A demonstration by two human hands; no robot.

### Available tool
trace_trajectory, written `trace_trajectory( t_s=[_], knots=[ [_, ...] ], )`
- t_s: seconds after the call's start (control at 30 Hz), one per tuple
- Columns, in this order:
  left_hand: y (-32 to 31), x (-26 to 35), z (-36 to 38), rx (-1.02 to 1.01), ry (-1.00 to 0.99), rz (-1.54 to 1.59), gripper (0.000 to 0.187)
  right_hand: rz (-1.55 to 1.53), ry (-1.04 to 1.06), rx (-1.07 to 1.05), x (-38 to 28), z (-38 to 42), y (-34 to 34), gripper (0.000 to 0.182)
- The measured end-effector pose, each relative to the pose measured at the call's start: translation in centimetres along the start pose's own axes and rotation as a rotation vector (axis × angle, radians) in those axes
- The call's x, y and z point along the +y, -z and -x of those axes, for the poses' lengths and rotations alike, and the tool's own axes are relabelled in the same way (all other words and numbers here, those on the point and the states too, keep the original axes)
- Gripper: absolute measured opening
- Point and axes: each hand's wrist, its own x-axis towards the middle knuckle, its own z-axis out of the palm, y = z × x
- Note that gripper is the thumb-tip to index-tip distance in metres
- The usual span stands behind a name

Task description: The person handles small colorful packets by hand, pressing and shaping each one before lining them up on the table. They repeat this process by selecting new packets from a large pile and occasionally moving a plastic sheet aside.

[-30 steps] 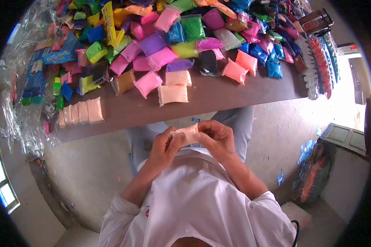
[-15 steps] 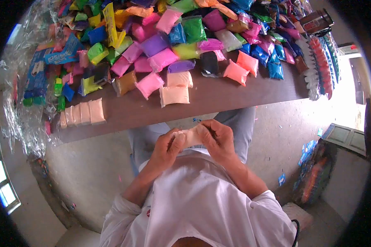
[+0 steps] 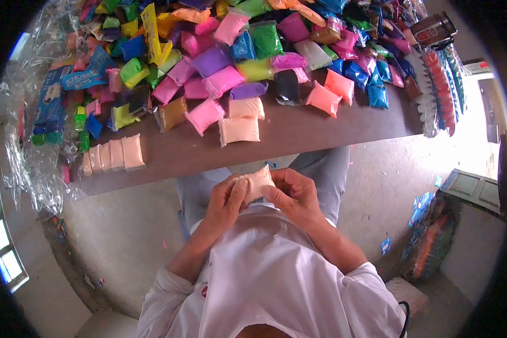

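A small peach-coloured packet (image 3: 257, 182), soft-looking and in clear wrapping, is held above my lap, just off the table's near edge. My left hand (image 3: 226, 201) grips its left side with the thumb pressed on the front. On the right, my right hand (image 3: 296, 195) pinches the packet's lower right part between thumb and bent fingers; some fingertips are hidden behind it. Two similar peach packets (image 3: 240, 130) lie on the table straight ahead. Further left, a row of several peach packets (image 3: 114, 154) leans together near the edge.
Many coloured packets (image 3: 211, 61) are heaped across the brown table (image 3: 315, 135). Crumpled clear plastic (image 3: 25, 163) hangs over its left end. Blue printed packaging (image 3: 87, 70) lies at left. Strips of moulded plastic (image 3: 436, 84) and a dark jar-like container (image 3: 434, 29) are at right.
The packet has been turned more upright, with its top corner now showing between the hands. My right thumb has slid down to its lower right side. The table's things look unchanged.
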Motion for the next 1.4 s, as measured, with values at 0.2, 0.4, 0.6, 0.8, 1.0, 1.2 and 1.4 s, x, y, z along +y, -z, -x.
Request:
trace_trajectory(
  t_s=[0.2,0.4,0.6,0.8,1.0,1.2,1.4],
  knots=[
    [0.5,-0.2,0.0,-0.009,0.004,0.049,0.034,-0.079,-0.178,-0.027,-1.1,0.4,0.4,0.023],
    [0.5,-0.3,0.1,-0.055,-0.028,0.001,0.033,-0.138,-0.019,-0.002,-0.3,-0.2,-0.5,0.027],
    [0.9,-0.3,0.2,-0.139,-0.024,0.16,0.032,0.135,0.048,0.019,-0.9,-0.1,-1.1,0.019],
    [0.5,0.1,0.0,-0.139,0.028,0.127,0.034,0.316,0.201,0.087,-0.4,-0.1,-1.2,0.013],
    [-0.1,0.7,-0.2,-0.133,0.016,0.117,0.037,-0.135,0.118,0.147,-0.3,-0.2,-0.8,0.018],
    [-0.2,1.1,0.1,-0.104,0.115,0.053,0.045,0.075,-0.018,0.053,-0.5,-0.2,-0.4,0.022],
    [0.0,1.4,-0.2,-0.04,0.203,0.202,0.048,-0.12,0.117,0.091,-0.5,-0.6,-0.6,0.018]
  ],
)
